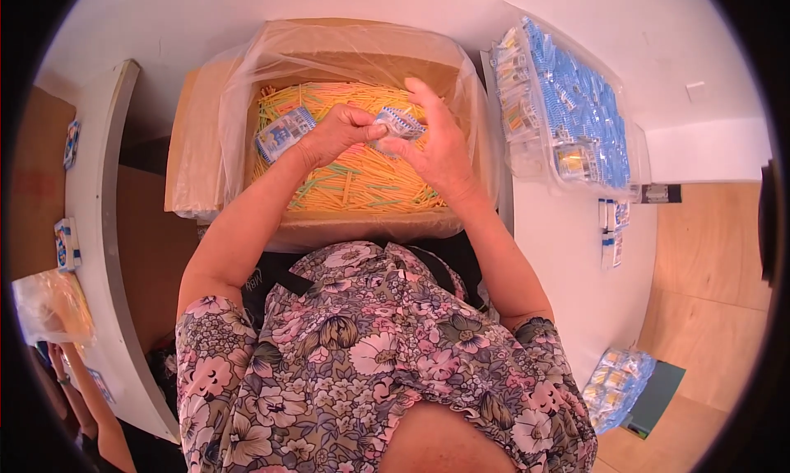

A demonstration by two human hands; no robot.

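Note:
Above an open cardboard box, a small clear packet with blue-and-white print [401, 122] is held up between my hands. My left hand [333, 135] pinches its left edge between thumb and forefinger. On the other side, my right hand [442, 148] has its thumb against the packet's lower part; its fingers rise behind and beside it, partly hidden. Under both hands lies a heap of thin sticks [354, 189], mostly yellow and orange with some green and pink. A second blue-and-white packet [285, 134] rests on the sticks, left of my left hand.
Clear plastic lining [234, 94] drapes over the walls of the box [329, 219]. At the right stands a clear bin [550, 156] full of packets. Small packets [612, 230] lie on the white table [559, 259]. Another person's arm [90, 391] reaches in at lower left beside a plastic bag [53, 308].

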